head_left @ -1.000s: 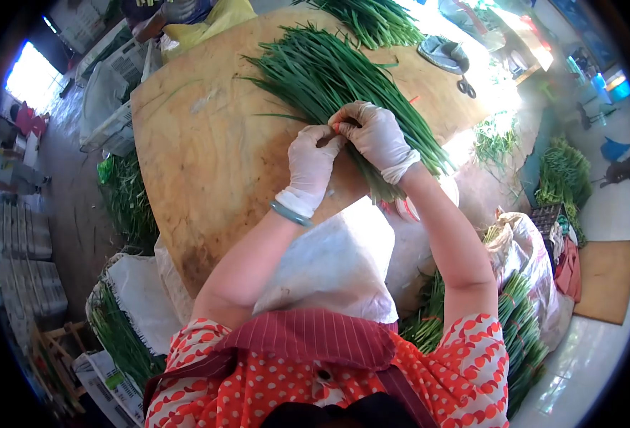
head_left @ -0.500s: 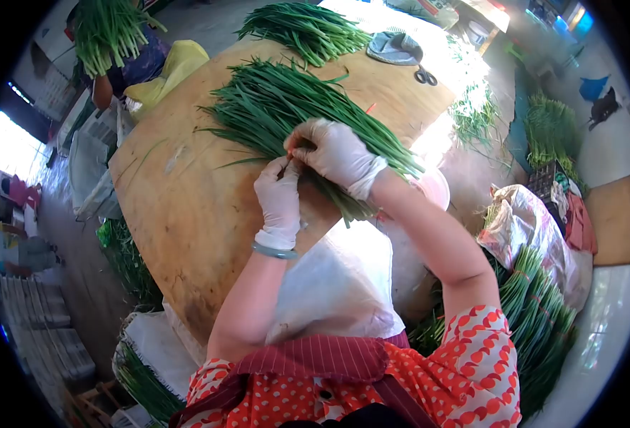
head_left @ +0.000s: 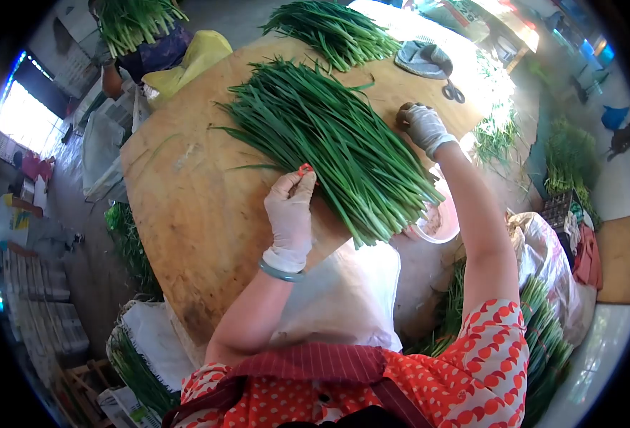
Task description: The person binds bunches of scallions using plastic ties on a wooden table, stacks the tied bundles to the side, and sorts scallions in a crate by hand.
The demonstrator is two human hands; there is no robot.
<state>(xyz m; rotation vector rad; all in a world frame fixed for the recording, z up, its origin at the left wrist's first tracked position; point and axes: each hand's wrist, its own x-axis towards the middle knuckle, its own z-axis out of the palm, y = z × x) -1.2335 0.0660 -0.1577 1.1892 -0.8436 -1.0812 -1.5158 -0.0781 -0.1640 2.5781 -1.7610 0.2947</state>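
A large bundle of long green chives [head_left: 336,150] lies across the wooden board, leaf tips to the far left and pale stem ends to the near right. My left hand [head_left: 290,217], in a white glove, is at the bundle's near side, pinching the end of a thin red tie [head_left: 305,169]. Where the rest of the tie runs is hidden by the chives. My right hand [head_left: 425,130], also gloved, is across the bundle on its far side, fingers curled in low over the board; whatever they hold is hidden.
A second chive bundle [head_left: 333,32] lies at the board's far edge, beside a grey cloth [head_left: 423,58] and scissors [head_left: 453,90]. A pink bucket [head_left: 444,217] stands under the stem ends. Another person holds chives [head_left: 133,25] at the far left. Tied bundles [head_left: 546,342] lie at right.
My hands were together over the bundle's near side. The right hand has moved away to the far right side, while the left stays near with the red tie now showing.
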